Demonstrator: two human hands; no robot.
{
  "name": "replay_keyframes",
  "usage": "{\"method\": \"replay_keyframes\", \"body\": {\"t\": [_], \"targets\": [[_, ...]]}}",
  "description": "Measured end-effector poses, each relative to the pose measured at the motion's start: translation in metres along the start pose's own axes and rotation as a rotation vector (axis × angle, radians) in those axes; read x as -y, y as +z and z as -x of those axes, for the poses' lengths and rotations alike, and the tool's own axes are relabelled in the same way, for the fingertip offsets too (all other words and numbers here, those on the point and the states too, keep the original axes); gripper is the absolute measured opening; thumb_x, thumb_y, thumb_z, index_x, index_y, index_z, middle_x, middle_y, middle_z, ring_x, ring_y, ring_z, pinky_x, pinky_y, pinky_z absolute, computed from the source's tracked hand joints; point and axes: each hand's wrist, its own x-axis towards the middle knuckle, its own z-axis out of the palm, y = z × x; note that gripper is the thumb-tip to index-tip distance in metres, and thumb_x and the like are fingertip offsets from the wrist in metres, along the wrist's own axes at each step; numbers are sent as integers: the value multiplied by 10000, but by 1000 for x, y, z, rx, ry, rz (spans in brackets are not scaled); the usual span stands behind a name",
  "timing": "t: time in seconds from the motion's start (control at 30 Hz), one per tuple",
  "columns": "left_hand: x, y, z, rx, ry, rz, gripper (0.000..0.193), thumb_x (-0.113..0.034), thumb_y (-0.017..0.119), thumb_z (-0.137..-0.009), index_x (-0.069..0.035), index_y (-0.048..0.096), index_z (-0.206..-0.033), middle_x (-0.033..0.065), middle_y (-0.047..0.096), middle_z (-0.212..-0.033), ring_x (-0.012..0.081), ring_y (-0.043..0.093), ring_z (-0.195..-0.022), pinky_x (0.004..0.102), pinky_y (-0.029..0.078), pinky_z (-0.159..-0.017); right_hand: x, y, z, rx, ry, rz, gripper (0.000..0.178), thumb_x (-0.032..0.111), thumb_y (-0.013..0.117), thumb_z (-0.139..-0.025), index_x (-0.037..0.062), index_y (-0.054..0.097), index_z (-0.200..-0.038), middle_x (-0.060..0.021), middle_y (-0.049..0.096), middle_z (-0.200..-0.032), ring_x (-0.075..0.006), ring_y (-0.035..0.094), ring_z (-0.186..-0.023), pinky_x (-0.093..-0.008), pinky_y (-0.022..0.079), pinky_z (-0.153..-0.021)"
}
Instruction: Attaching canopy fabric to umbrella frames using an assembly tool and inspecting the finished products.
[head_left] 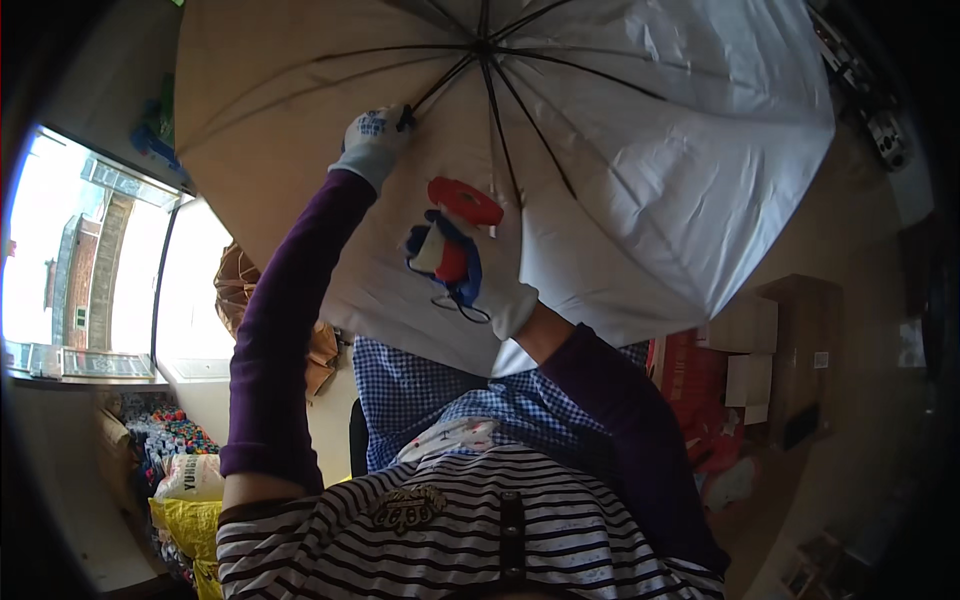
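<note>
An opened umbrella fills the upper middle, with the pale grey underside of its canopy facing me and its black ribs meeting at a dark hub. My left hand, in a white glove with printing, has its fingers closed on one dark rib at the left of the hub. Lower down, my right hand, gloved in white with blue on the fingers, is curled in front of the canopy. A thin dark loop hangs below its fingers. Just above it is a flat red piece; whether the hand holds it is unclear.
A blue checked cloth covers my lap. To the left are a bright window, a brown folded umbrella-like thing, and yellow and white sacks by a heap of small colourful items. Cardboard boxes and red bags stand right.
</note>
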Motion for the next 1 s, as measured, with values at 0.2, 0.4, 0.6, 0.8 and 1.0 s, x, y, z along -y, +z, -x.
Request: {"method": "replay_keyframes", "body": {"t": [0.2, 0.4, 0.6, 0.8, 1.0], "targets": [[31, -3, -4, 75, -44, 17, 305, -281, 527, -891, -103, 595, -1130, 150, 644, -1092, 349, 617, -1006, 440, 497, -850, 56, 26, 34, -223, 267, -107, 278, 160, 621, -899, 44, 566, -1145, -54, 635, -996, -174, 636, -873, -288, 519, -798], [-35, 32, 63, -478, -20, 401, 558, -180, 745, -761, -149, 511, -1268, 164, 516, -1221, 281, 659, -827, 404, 536, -729, 75, -36, 28, -338, 82, 173, 175, 94, 661, -851, 56, 630, -1019, -17, 626, -970, -112, 608, -848, -275, 503, -766], [-43, 27, 108, -230, -242, 520, 630, -290, 741, -760, -118, 472, -1303, 175, 485, -1228, 312, 614, -911, 423, 514, -801, 78, -25, 18, -493, -26, 189, 163, 70, 676, -834, 55, 639, -991, 7, 623, -940, -74, 585, -840, -254, 481, -754], [-13, 41, 105, -443, -185, 385, 594, -284, 762, -746, -152, 517, -1271, 130, 503, -1266, 278, 652, -813, 405, 538, -739, 49, -26, 32, -537, -14, 223, 148, 71, 686, -830, 53, 642, -970, 20, 615, -897, -62, 570, -789, -243, 471, -722], [35, 25, 66, -13, -63, -56, 376, -410, 556, -872, -143, 635, -1124, 128, 639, -1109, 312, 632, -955, 419, 502, -843, 51, -31, 36, -507, -109, 430, 166, 61, 700, -819, 40, 651, -976, 9, 631, -914, -81, 602, -812, -251, 504, -728]]}}
